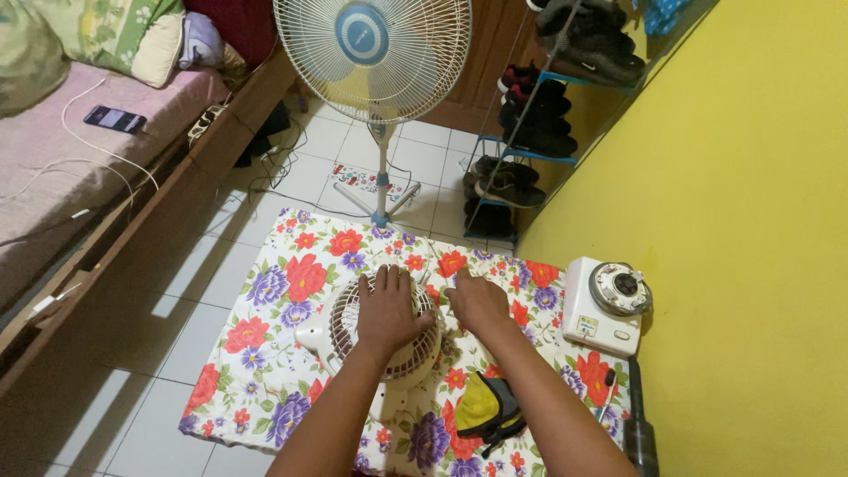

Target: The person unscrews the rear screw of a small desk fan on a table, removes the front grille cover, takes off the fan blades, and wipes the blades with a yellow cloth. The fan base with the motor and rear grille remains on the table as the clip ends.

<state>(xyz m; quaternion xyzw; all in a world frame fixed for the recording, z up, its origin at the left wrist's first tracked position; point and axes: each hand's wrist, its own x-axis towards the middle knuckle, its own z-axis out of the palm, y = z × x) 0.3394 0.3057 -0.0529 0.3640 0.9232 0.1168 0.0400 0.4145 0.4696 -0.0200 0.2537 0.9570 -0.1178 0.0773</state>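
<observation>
Currently I log: left hand point(386, 309) spread flat on small white fan point(380, 340), right hand point(477, 300) loosely curled just right of it, contents unclear; fan could slide on floral cloth point(265, 353).

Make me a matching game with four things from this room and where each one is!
Things:
1. small white fan
2. phone
3. tall standing fan
4. white blender base

Places:
A. on the bed
B. beside the yellow wall
C. under the left hand
D. on the tiles past the flowered cloth

Pairs: 1-C, 2-A, 3-D, 4-B
</observation>
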